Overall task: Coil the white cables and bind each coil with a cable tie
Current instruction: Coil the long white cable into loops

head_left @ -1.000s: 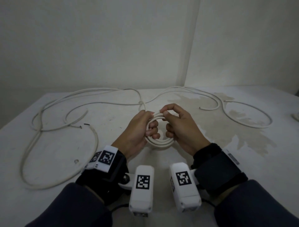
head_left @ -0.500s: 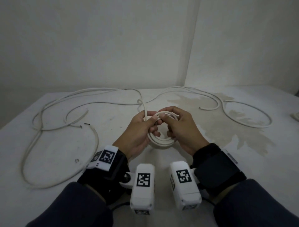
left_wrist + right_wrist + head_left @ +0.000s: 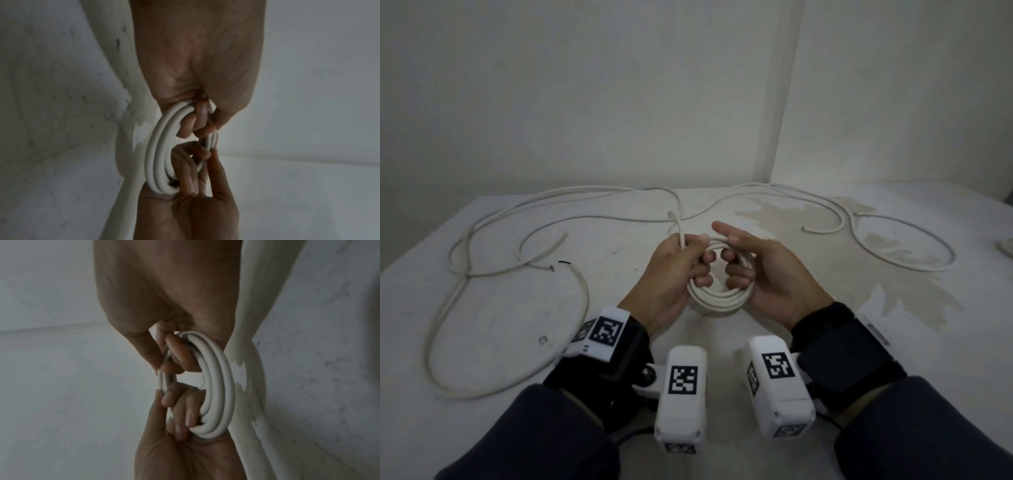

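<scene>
A small coil of white cable (image 3: 717,298) hangs between both hands just above the white table (image 3: 825,359). My left hand (image 3: 690,265) grips the coil's left side, fingers curled through the ring. The cable's free length (image 3: 678,226) rises from that fist and runs back across the table. My right hand (image 3: 743,262) holds the right side, with its lower fingers hooked through the ring and the index finger stretched out over the top. The left wrist view has the coil (image 3: 157,154) edge-on with my left fingers (image 3: 193,120) wrapped round it. The right wrist view gives the coil (image 3: 219,386) under my right fingers (image 3: 177,353). No cable tie is in sight.
Loose white cable (image 3: 493,219) loops over the left and far part of the table. More cable (image 3: 914,263) lies at the right across a brownish stain (image 3: 893,284). A small dark scrap (image 3: 563,262) lies at the left. A white object (image 3: 1007,246) sits at the right edge. Walls close the back.
The hands have drawn slightly apart on the coil. My right index finger has straightened over the top. The free cable now stands up out of my left fist.
</scene>
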